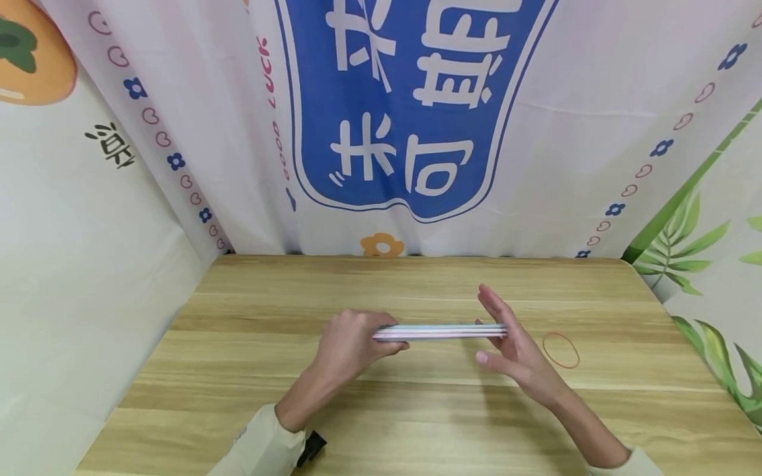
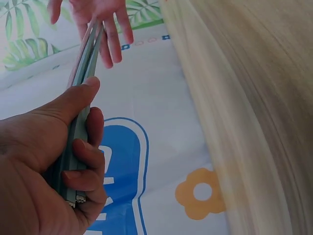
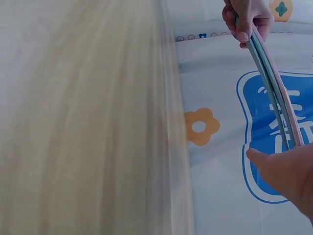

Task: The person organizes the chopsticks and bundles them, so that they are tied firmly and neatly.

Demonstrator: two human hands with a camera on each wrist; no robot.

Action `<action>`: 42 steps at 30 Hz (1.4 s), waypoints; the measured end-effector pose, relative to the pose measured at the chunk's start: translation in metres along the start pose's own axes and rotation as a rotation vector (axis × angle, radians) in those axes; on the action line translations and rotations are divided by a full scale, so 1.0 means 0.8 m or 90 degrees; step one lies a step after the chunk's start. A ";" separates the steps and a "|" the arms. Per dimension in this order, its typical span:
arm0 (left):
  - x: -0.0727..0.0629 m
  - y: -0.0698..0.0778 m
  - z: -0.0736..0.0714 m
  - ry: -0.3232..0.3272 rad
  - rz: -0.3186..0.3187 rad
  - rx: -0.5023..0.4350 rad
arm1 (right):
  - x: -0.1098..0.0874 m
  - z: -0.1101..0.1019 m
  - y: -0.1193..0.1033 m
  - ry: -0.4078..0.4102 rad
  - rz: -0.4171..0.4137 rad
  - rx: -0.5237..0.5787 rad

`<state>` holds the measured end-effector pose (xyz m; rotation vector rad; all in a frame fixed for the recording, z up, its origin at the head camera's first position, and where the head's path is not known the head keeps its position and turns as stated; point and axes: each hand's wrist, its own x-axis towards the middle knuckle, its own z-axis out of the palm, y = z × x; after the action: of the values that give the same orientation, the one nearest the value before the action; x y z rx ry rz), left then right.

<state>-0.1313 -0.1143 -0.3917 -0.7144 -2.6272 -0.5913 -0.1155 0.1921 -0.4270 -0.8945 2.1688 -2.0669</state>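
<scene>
A small stack of thin notebooks [image 1: 440, 332], with pink and teal covers, is held edge-on above the table. My left hand [image 1: 351, 340] grips its left end, thumb on one side and fingers curled round the other. In the left wrist view, small shiny metal bits show at the near corner of the stack [image 2: 80, 115]. At the right end stands my right hand [image 1: 520, 360], fingers spread and straight, its palm right by the notebooks' ends. In the right wrist view only the thumb side of the right hand [image 3: 288, 176] shows.
A thin red rubber band [image 1: 561, 350] lies on the wooden table [image 1: 417, 284], right of the right hand. A small black object [image 1: 311, 448] shows beside the left sleeve. Behind the table hangs a printed white curtain [image 1: 559, 145] with a blue sign.
</scene>
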 end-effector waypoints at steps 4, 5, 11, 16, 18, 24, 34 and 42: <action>0.001 0.000 -0.003 0.009 0.003 -0.016 | 0.001 0.000 -0.001 0.003 -0.012 0.012; 0.001 -0.001 -0.003 0.009 0.004 -0.018 | 0.000 0.001 -0.001 -0.003 -0.014 0.015; 0.002 -0.002 -0.003 0.011 0.001 -0.016 | -0.003 -0.003 -0.006 -0.043 0.002 -0.060; 0.006 -0.002 -0.005 0.020 0.006 -0.001 | -0.012 -0.053 -0.008 -0.025 0.064 -0.180; 0.007 -0.002 -0.006 0.022 0.007 0.004 | -0.019 -0.081 -0.004 -0.002 0.109 -0.238; 0.006 -0.006 -0.012 0.028 0.011 0.028 | -0.040 -0.151 0.021 -0.023 0.186 -0.511; 0.003 -0.010 -0.009 0.006 0.022 0.036 | -0.041 -0.182 0.049 -0.070 0.090 -0.662; 0.004 -0.009 -0.007 -0.007 0.025 0.028 | -0.036 -0.173 0.037 -0.084 0.119 -0.636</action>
<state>-0.1362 -0.1212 -0.3875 -0.7559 -2.6208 -0.5180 -0.1571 0.3291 -0.4477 -0.7429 3.0232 -0.7232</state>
